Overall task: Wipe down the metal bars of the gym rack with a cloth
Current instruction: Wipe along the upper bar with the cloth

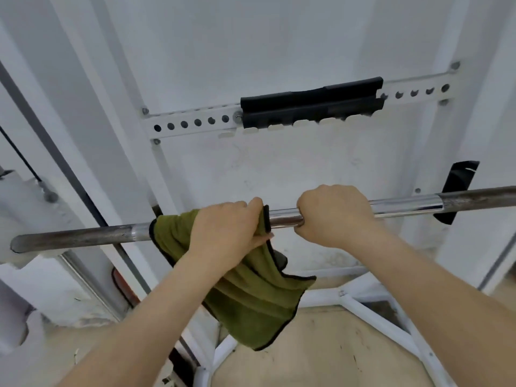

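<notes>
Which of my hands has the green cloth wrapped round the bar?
Your left hand: it grips the green cloth around the bar, while your right hand grips the bare shiny metal beside it.

White painted wall (279, 37) seen behind, ribbed vertically at left and right. Perforated white strip (192, 122) bolted horizontally across wall; black pad (310, 107) fitted over its middle. Scuff marks noted on wall below strip. Beige floor (321, 344) stained, dark-specked. White tubular frame (374, 318) set on floor. Light even, diffuse.
</notes>
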The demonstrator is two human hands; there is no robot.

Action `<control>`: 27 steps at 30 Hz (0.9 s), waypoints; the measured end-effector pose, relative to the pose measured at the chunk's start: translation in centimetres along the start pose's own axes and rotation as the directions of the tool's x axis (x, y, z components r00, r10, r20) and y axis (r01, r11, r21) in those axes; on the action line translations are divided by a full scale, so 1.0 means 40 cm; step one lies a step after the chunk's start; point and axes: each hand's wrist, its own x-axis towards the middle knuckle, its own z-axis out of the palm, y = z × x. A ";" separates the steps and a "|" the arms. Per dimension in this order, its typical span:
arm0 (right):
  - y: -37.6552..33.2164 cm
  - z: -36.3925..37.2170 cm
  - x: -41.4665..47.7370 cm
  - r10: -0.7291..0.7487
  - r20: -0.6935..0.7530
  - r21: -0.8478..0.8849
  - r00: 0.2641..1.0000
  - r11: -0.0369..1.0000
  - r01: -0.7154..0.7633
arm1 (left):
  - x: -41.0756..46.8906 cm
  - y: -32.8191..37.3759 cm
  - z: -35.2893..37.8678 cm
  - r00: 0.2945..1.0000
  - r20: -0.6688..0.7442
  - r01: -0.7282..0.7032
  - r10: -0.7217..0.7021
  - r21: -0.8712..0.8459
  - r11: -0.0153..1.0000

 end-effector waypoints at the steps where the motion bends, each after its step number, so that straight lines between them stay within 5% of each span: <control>1: 0.001 0.007 -0.001 -0.002 -0.013 -0.005 1.000 1.000 0.002 | 0.027 -0.005 -0.003 0.994 0.110 -0.007 0.012 -0.049 0.999; 3: 0.001 0.019 -0.003 0.006 -0.025 -0.023 1.000 1.000 -0.006 | 0.083 -0.013 -0.012 0.925 0.371 0.009 0.086 -0.246 0.969; 6: 0.007 0.019 -0.006 0.013 -0.030 -0.037 0.999 0.999 -0.014 | 0.165 -0.026 -0.037 0.604 0.754 0.240 0.258 -0.480 0.844; 8: 0.010 0.019 -0.007 0.009 -0.028 -0.044 1.000 0.999 -0.010 | 0.190 -0.033 -0.053 0.439 0.830 0.335 0.343 -0.506 0.795; 9: 0.013 0.020 -0.008 0.006 -0.027 -0.045 1.000 0.999 -0.007 | 0.188 -0.033 -0.051 0.459 0.822 0.334 0.336 -0.510 0.792; 11: 0.021 0.022 -0.009 0.000 -0.021 -0.039 1.000 0.999 0.000 | 0.149 -0.022 -0.029 0.701 0.687 0.225 0.193 -0.470 0.854; 13: 0.027 0.021 -0.009 -0.003 -0.019 -0.042 1.000 0.999 0.002 | 0.067 0.010 0.013 0.976 0.219 0.048 0.006 -0.238 0.970; 14: 0.027 0.020 -0.009 -0.002 -0.020 -0.048 1.000 0.999 0.001 | 0.026 0.025 0.031 0.999 -0.037 0.001 -0.005 -0.111 0.994; 16: 0.018 0.018 -0.011 -0.007 -0.017 -0.048 1.000 0.999 0.007 | -0.021 0.035 0.045 0.964 -0.267 -0.012 0.009 -0.009 1.000; 18: 0.009 0.020 -0.012 -0.010 -0.021 -0.045 1.000 0.999 0.009 | -0.009 0.019 0.051 0.977 -0.214 -0.011 0.017 0.030 1.000; 21: 0.012 0.019 -0.009 -0.015 -0.033 -0.057 0.999 0.998 0.013 | 0.052 -0.015 0.024 0.985 0.166 -0.009 0.041 -0.186 0.983; 24: 0.016 0.014 -0.005 -0.031 -0.028 -0.064 0.999 0.998 0.029 | 0.114 -0.047 -0.018 0.764 0.625 0.210 0.160 -0.475 0.854; 26: 0.016 0.014 -0.006 -0.029 -0.021 -0.053 0.999 0.998 0.028 | 0.138 -0.062 -0.035 0.635 0.741 0.306 0.216 -0.499 0.811; 27: 0.018 0.014 -0.008 -0.020 -0.023 -0.046 1.000 0.999 0.018 | 0.139 -0.065 -0.036 0.628 0.747 0.309 0.219 -0.498 0.810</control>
